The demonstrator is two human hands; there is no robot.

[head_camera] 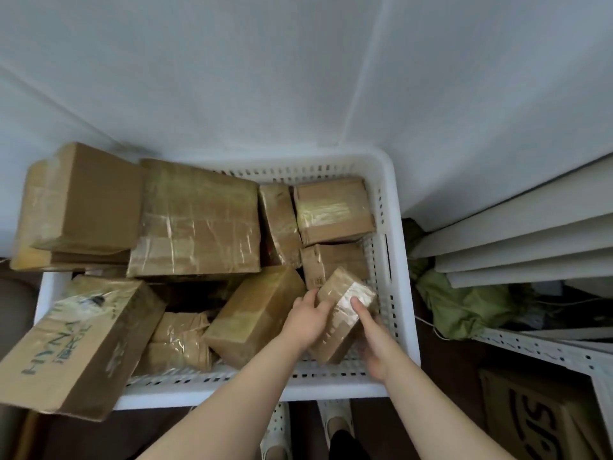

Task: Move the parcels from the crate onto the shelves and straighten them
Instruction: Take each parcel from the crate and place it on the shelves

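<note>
Against a pale wall [298, 78], in a corner beside white metal shelves [497, 234], a white slotted crate [396, 207] sits heaped with cardboard parcels. In its near right corner a small parcel [343, 310] stands tilted between two bare hands. The left hand [306, 322] curls its fingers over the box's left edge. The right hand [373, 343] lays its thumb along the taped top, its fingers hidden behind the box and probably wrapped round the far side. The brown carton is banded in glossy clear tape and creased at the corners. It looks light and stiff enough for one hand, though the tape may be slick; the bare cardboard edges offer the surer hold. Larger boxes [195, 220] lie jumbled to the left.
</note>
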